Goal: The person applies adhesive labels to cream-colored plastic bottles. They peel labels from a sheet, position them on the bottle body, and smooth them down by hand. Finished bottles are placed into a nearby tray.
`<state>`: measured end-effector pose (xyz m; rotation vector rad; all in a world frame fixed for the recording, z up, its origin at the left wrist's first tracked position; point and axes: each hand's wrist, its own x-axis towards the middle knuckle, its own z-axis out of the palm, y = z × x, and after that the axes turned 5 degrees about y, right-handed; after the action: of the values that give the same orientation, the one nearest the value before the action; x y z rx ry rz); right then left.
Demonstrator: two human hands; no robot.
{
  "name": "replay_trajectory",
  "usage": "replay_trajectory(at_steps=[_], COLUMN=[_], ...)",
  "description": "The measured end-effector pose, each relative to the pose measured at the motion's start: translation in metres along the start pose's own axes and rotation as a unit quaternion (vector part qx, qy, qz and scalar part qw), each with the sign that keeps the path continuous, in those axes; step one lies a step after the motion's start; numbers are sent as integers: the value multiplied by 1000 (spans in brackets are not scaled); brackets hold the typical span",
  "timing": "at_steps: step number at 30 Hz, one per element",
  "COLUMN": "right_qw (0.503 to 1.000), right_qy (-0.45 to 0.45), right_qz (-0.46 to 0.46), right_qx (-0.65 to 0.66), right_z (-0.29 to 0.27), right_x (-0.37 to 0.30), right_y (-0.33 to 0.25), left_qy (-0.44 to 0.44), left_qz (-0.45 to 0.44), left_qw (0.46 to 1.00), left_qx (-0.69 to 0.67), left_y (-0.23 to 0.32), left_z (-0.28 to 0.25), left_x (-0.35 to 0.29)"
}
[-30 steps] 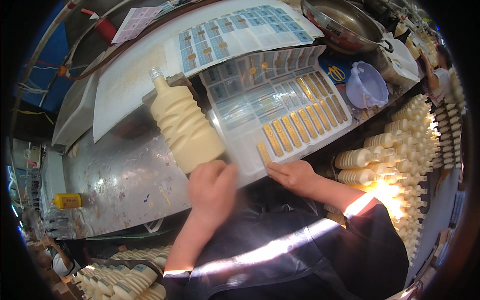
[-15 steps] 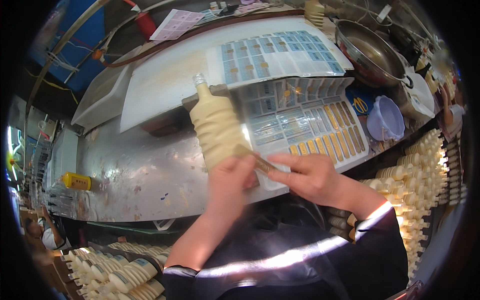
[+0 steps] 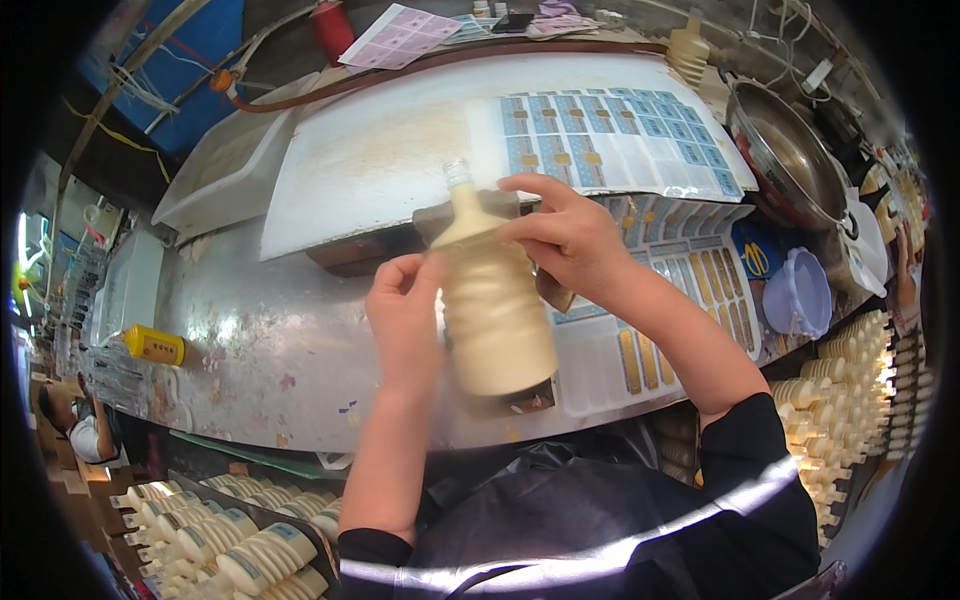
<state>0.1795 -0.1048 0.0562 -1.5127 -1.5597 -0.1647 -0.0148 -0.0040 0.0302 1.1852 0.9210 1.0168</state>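
Observation:
A cream plastic bottle [image 3: 500, 325] with wavy ribs and a clear threaded neck lies on a dark brown block-like support [image 3: 432, 222], its neck pointing away from me. My left hand [image 3: 405, 305] is at the bottle's left side, thumb and fingertips pressed together; whatever is between them is too small to tell. Over the bottle's right shoulder is my right hand [image 3: 575, 240], thumb and index finger apart near the surface. A brown flat piece [image 3: 553, 291] shows under its curled lower fingers, partly hidden. Sheets of blue labels [image 3: 560, 115] and gold strip labels [image 3: 640, 365] lie to the right.
A yellow bottle [image 3: 155, 345] stands on the metal table [image 3: 270, 370] at left. A white tub [image 3: 215, 185] is behind it. At right are a lavender bucket [image 3: 798, 292] and a metal pan [image 3: 785, 145]. Stacked cream bottles [image 3: 255, 555] flank me.
My left hand has moved from the bottle's base up along its left side. My right hand has risen to the bottle's shoulder. The whole view has shifted slightly.

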Motion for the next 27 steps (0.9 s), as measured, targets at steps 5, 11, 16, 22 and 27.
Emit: replay_trajectory(at_steps=[5,11,16,22,27], right_qw=[999,999,957,873,962], right_qy=[-9,-1,21,-6,10], right_qz=[33,23,245,418,263], right_qx=[33,22,151,252,72], right_z=[3,2,6,26,16], right_x=[-5,-11,-25,-24,2], right_y=[15,22,30,16,-14], left_qy=[1,-27,-18,-10,0], left_qz=[-14,-42,-57,-79,79], left_qw=[999,996,994,989,997], left_qx=[-32,-81,-94,-122,-5], left_y=[-23,-18,-21,-18,-17], left_z=[1,6,7,10,5], left_x=[12,9,9,7,7])
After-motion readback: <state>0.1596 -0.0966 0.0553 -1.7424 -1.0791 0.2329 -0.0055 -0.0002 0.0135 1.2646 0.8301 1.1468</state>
